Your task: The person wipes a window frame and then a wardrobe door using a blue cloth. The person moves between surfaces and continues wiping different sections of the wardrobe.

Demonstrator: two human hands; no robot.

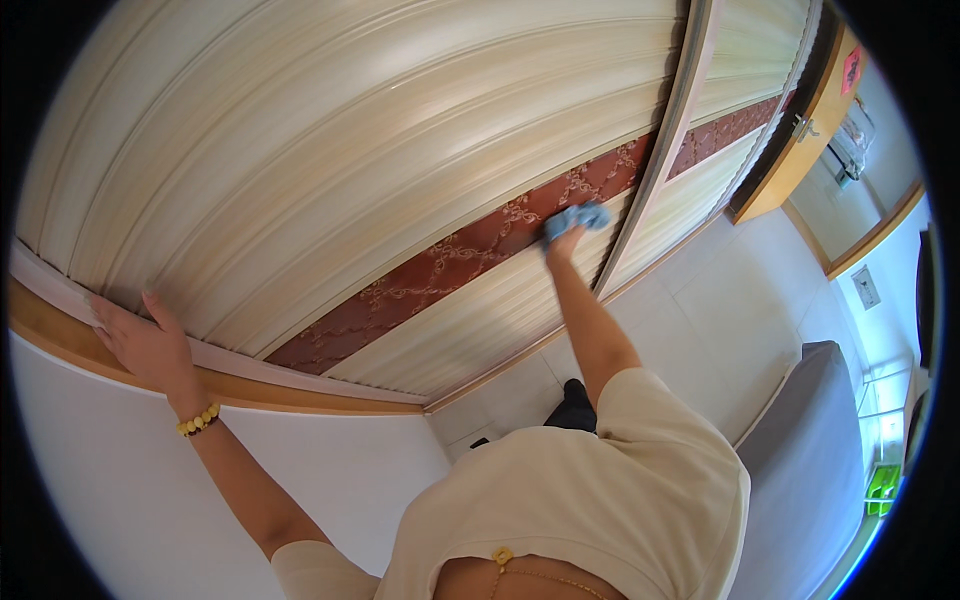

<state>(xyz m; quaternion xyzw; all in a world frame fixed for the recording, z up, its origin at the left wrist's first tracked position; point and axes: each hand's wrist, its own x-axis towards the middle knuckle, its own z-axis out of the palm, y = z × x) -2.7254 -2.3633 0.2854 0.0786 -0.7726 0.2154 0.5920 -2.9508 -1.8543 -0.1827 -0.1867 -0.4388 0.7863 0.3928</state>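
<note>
A sliding wardrobe door [420,150] with cream ribbed panels fills the upper left and middle. Across it runs a dark red band [442,277] with a raised scroll pattern. My right hand [566,241] holds a crumpled blue cloth [585,219] against the lower edge of this band, close to the door's right upright; the hand is slightly blurred. At the far left, my left hand [146,341] lies flat with spread fingers on the door's pale edge frame [225,354] and the wooden trim beside it, holding nothing. A yellow beaded bracelet [199,421] is on that wrist.
A second ribbed door panel [750,90] continues to the right, followed by an open wooden door [806,135] with a metal handle. Pale floor tiles [697,307] run below. A grey-covered piece of furniture [802,465] stands at the right, and a white wall [345,465] adjoins at the lower left.
</note>
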